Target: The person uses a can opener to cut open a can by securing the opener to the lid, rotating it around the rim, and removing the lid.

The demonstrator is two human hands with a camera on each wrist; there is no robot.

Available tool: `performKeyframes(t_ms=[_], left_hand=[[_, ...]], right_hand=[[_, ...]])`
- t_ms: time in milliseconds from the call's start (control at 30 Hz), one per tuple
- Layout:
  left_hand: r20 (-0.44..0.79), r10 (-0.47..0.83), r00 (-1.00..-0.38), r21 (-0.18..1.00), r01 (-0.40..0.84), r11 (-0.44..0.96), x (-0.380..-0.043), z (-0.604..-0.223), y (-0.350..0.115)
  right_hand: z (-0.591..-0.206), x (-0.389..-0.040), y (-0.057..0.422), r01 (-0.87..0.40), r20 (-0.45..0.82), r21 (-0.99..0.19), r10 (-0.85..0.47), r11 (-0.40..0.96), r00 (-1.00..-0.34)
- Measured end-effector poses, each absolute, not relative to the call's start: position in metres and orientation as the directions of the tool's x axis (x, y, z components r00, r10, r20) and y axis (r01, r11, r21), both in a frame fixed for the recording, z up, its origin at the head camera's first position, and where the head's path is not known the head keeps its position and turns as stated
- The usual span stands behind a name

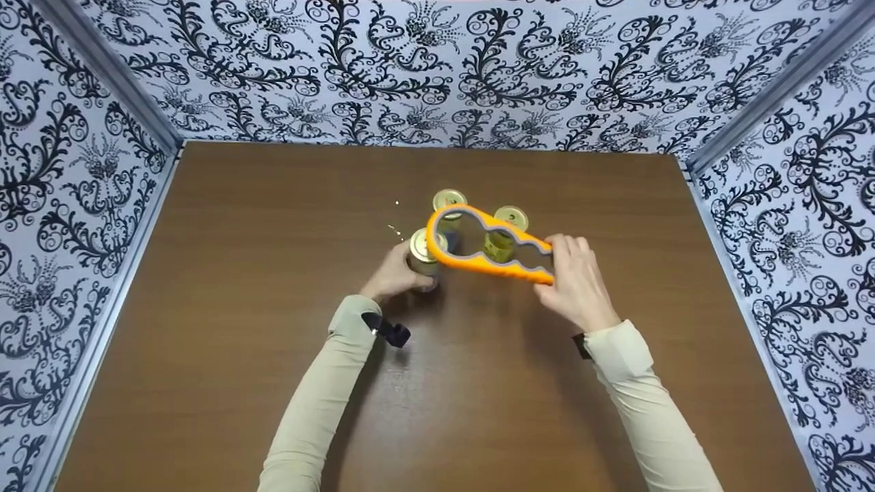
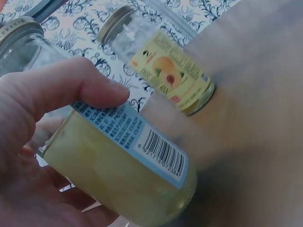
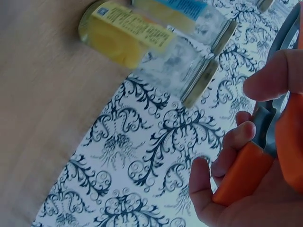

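My left hand point(image 1: 395, 275) grips a glass jar point(image 1: 418, 247) with a gold lid. In the left wrist view this jar point(image 2: 118, 184) is tilted, holds pale contents and has a blue label with a barcode; the thumb lies across its side. My right hand point(image 1: 577, 283) holds an orange jar opener point(image 1: 502, 271) by its handles, its grey-lined wavy inner edges facing each other. From the head, the opener's rounded end overlaps the right edge of the held jar's lid. The right wrist view shows fingers around the orange handle point(image 3: 244, 175).
Two more gold-lidded jars stand behind the opener: one with a blue label point(image 3: 182, 7), one with a yellow label point(image 3: 135, 26). Small pale specks point(image 1: 395, 231) lie on the brown table point(image 1: 273, 273) left of the jars. Patterned walls point(image 1: 424, 75) enclose its back and sides.
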State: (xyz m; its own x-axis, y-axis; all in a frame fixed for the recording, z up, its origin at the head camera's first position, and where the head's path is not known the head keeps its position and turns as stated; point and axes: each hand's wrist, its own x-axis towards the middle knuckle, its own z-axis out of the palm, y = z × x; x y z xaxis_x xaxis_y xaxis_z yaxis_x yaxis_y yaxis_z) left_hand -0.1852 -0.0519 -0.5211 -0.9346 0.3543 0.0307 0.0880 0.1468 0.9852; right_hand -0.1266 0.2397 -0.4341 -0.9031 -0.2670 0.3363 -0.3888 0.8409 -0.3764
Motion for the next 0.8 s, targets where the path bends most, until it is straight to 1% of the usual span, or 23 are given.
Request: performKeyframes(t_ms=[133,300,467,567,667,733,800], left_hand=[[0.031,0.359,-0.933,0.983,0.093,0.158,-0.180,-0.521,-0.043],[0.035,0.378,-0.925,0.989,0.087,0.121,-0.172,-0.517,-0.033],[0.021,0.443,-0.896,0.990,0.080,0.114,-0.168,-0.515,-0.023],[-0.019,0.467,-0.884,0.994,0.032,0.102,-0.167,-0.515,-0.018],[-0.064,0.457,-0.887,0.992,-0.008,0.124,-0.165,-0.513,-0.014],[-0.069,0.448,-0.891,0.993,-0.017,0.120,-0.163,-0.511,-0.012],[-0.055,0.445,-0.894,0.997,-0.024,0.074,-0.160,-0.504,-0.011]], right_hand=[[-0.435,-0.129,0.230,-0.417,0.340,-0.365,-0.298,0.833,-0.892],[-0.436,-0.133,0.219,-0.445,0.350,-0.353,-0.325,0.823,-0.879],[-0.437,-0.133,0.213,-0.452,0.339,-0.338,-0.341,0.825,-0.877],[-0.438,-0.133,0.210,-0.452,0.329,-0.330,-0.348,0.829,-0.878],[-0.438,-0.133,0.207,-0.456,0.324,-0.320,-0.357,0.830,-0.876],[-0.439,-0.133,0.206,-0.455,0.317,-0.312,-0.360,0.834,-0.877],[-0.439,-0.133,0.205,-0.447,0.301,-0.302,-0.360,0.842,-0.883]])
